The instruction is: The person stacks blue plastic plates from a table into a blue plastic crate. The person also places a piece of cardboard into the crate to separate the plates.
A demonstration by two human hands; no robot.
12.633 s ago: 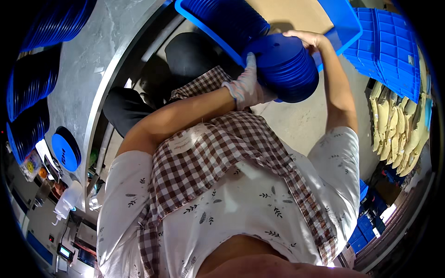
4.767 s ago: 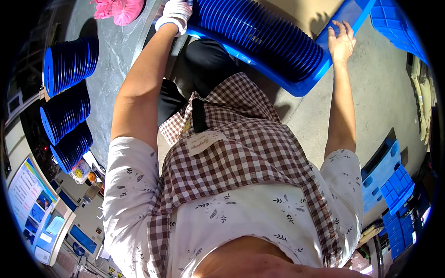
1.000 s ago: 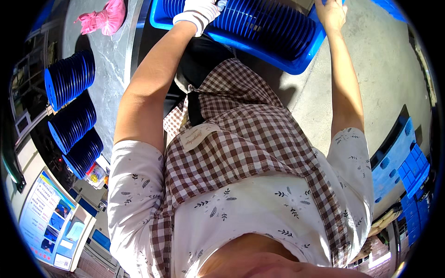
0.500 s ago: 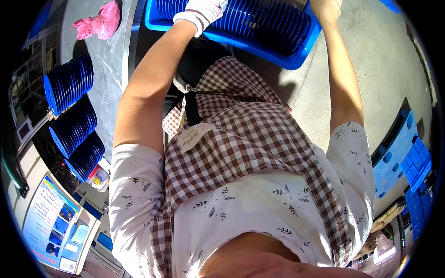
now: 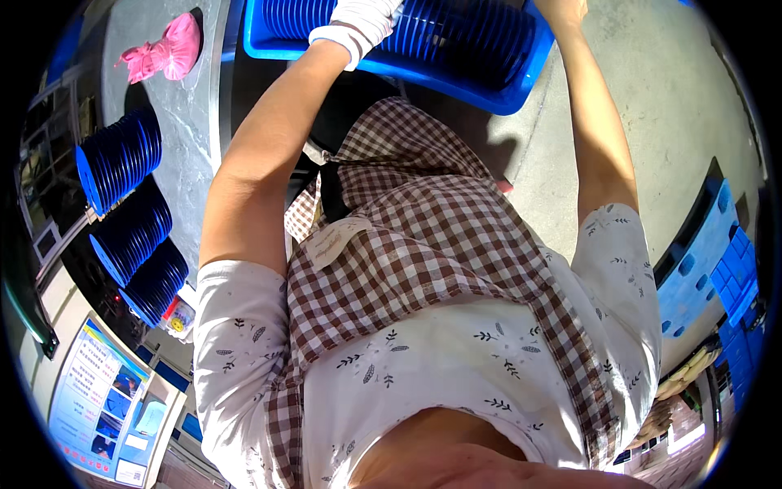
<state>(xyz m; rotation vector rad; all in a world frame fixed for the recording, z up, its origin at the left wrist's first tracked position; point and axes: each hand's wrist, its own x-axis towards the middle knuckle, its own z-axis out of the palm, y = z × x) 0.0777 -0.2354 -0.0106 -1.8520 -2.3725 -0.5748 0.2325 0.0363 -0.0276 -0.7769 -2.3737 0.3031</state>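
A long blue plastic tub [image 5: 509, 99] holds a row of thin blue discs [image 5: 472, 37] standing on edge, cut off by the top of the picture. My left hand [image 5: 366, 20], in a white knit glove with a striped cuff, lies over the discs near the tub's front wall. Its fingertips are hidden, so I cannot see whether it grips any. My right hand [image 5: 564, 10] is bare and curled at the tub's right end, close against the rim. The top edge cuts it off, and what its closed fingers hold is hidden.
A grey tabletop [image 5: 186, 106] at left bears a tied pink bag [image 5: 167, 50]. Three stacks of blue discs [image 5: 122, 159] stand along its far left side, with a small jar [image 5: 177, 316] near the last. A printed board [image 5: 102, 407] is lower left; light-blue panels [image 5: 696, 253] are at right.
My left hand has shifted slightly right along the discs. The whole view has turned a little, and my right hand keeps its place at the tub's end.
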